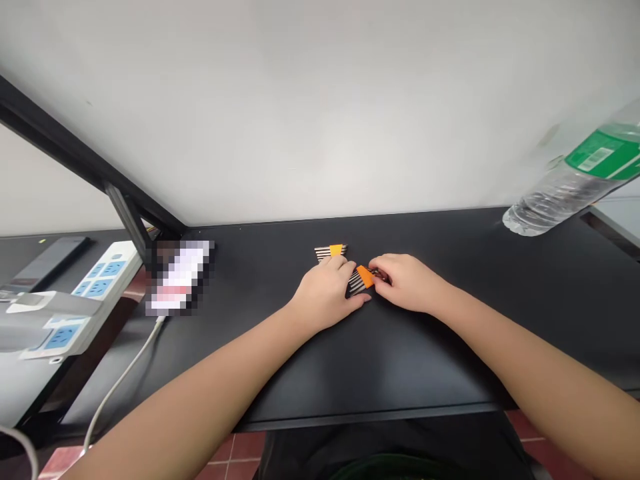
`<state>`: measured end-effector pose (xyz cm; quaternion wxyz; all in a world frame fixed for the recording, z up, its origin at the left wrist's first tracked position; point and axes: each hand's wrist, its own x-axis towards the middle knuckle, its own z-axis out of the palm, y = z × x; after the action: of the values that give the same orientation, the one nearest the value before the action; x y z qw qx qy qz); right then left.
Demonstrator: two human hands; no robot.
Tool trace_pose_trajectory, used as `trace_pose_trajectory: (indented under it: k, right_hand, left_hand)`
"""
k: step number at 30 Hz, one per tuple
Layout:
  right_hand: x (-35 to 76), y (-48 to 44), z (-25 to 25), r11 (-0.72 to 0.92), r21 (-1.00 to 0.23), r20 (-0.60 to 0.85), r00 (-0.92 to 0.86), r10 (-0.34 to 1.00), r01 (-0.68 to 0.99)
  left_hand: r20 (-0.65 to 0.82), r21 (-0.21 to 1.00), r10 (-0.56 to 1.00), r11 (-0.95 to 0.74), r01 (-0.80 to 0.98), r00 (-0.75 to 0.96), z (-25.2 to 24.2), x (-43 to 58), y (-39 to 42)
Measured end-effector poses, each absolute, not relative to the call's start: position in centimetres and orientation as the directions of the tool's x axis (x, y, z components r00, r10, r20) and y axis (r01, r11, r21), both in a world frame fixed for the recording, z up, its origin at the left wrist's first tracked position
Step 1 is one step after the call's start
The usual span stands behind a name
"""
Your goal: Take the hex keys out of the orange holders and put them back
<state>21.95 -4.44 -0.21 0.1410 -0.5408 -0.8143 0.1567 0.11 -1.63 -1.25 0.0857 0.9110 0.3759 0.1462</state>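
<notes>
Two small bundles of thin rods with orange bands lie on the black desk (400, 353). My left hand (326, 297) rests palm down with its fingers curled over one bundle (361, 279), pressing on its striped end. My right hand (407, 282) pinches the other end of that same bundle at the orange band. The second bundle (331, 251) lies just behind my left hand's fingertips, untouched.
A clear plastic water bottle (575, 180) with a green label stands at the far right by the white wall. At the left lie a blurred phone (177, 277) on a white cable (120, 380), a white power strip (90, 293) and a black frame bar (75, 160).
</notes>
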Motion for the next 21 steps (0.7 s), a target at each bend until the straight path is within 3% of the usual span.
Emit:
trace_pose_trajectory:
  k: [3,7,16,18,21]
  right_hand:
    - [21.6,-5.0,0.2,0.415,-0.474,0.042,-0.452,0.891,0.776]
    - [21.1,-5.4,0.3,0.351,-0.503,0.001,-0.405,0.914,0.79]
    - [21.1,-5.6,-0.7,0.365,-0.182,0.047,-0.363,0.931,0.913]
    - [21.2,-5.6,-0.6,0.357,-0.167,0.041,-0.355,0.934,0.919]
    - [21.3,-5.6,-0.3,0.343,-0.239,0.026,-0.347,0.937,0.909]
  left_hand:
    - [0.206,0.272,0.718,-0.694,0.667,0.664,-1.2,0.2,-1.5]
    - [0.212,0.298,0.716,-0.696,0.653,0.665,-1.3,0.2,-1.4]
    - [0.18,0.279,0.732,-0.679,0.68,0.657,-1.1,0.2,-1.2]
    - [0.176,0.288,0.735,-0.675,0.679,0.655,-1.2,0.1,-1.1]
    - [0.18,0.297,0.735,-0.675,0.676,0.654,-1.3,0.0,-1.0]
